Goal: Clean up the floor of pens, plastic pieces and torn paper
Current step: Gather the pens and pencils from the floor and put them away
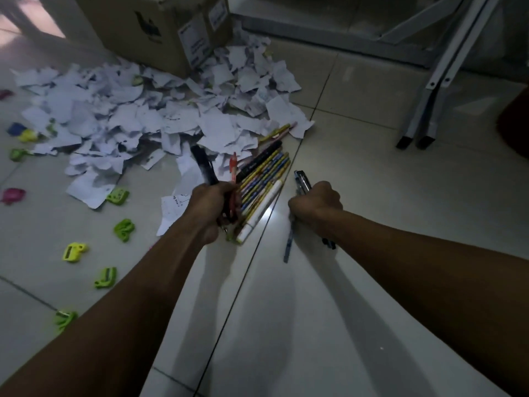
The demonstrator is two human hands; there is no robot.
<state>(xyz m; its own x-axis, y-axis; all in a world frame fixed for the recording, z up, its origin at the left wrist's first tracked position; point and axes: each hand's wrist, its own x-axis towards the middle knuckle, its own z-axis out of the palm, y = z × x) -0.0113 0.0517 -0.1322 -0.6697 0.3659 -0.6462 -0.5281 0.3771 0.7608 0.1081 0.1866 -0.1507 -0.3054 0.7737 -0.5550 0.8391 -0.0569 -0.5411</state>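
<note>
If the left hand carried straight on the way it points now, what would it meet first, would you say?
Probably the torn paper pile: the left hand, gripping pens, points up-frame toward it. Depth is unclear.

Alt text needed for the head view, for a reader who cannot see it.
Both hands grip pens above a tiled floor: the left hand a mixed bundle of pens, the right hand blue pens. Torn paper and green plastic pieces litter the floor.
</note>
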